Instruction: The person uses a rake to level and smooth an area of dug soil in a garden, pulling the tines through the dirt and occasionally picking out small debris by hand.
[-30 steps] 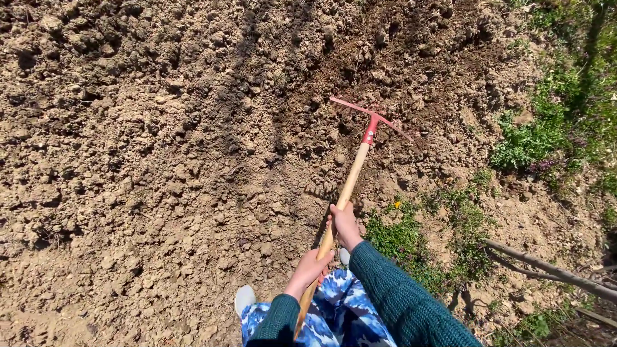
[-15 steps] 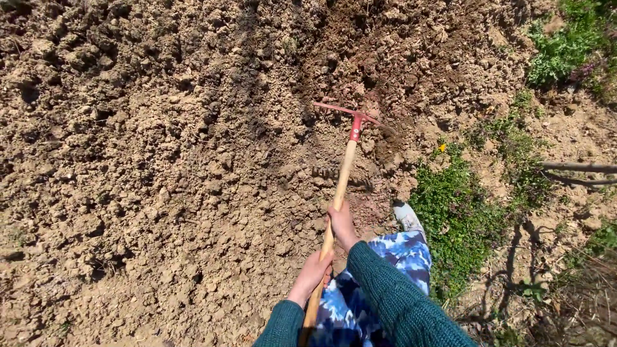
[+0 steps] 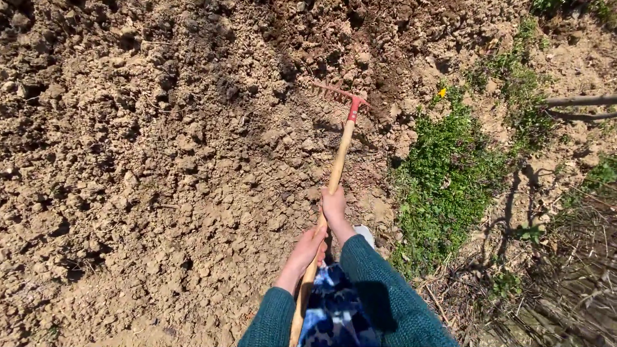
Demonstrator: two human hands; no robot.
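Beside green weeds (image 3: 443,186), both hands grip rake (image 3: 340,151) over open soil (image 3: 141,167).

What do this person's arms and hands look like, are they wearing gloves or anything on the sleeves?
No gloves: the left hand and the right hand are bare. Both arms wear long dark teal knitted sleeves with a ribbed texture, ending in snug cuffs at the wrists. No watch, rings or markings can be seen.

No packages, labels, signs or screens anywhere in view.
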